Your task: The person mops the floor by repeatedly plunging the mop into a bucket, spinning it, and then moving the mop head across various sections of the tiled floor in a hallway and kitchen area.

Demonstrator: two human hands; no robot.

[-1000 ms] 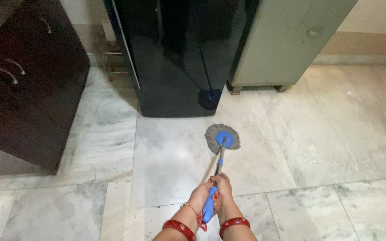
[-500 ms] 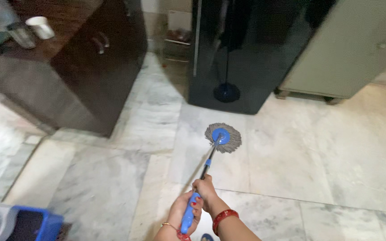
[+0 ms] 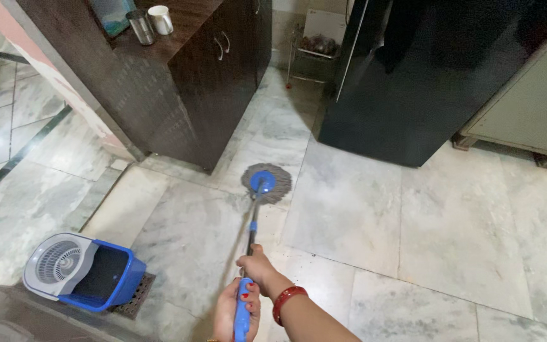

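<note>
Both hands are clamped on the mop handle (image 3: 251, 231), one behind the other. The right hand (image 3: 257, 265) grips higher up the shaft toward the head; the left hand (image 3: 235, 313) wraps the blue grip at the near end, close to the body. The handle's long axis runs almost straight away from the person, tilted slightly right. The round grey mop head (image 3: 266, 183) with its blue hub lies flat on the marble floor (image 3: 463, 234), well ahead of the hands, just short of the dark wooden cabinet (image 3: 204, 95) and left of the black fridge (image 3: 425, 82). A blue bucket (image 3: 83, 271) with a grey spinner sits off to the left, nearer the left hand.
</note>
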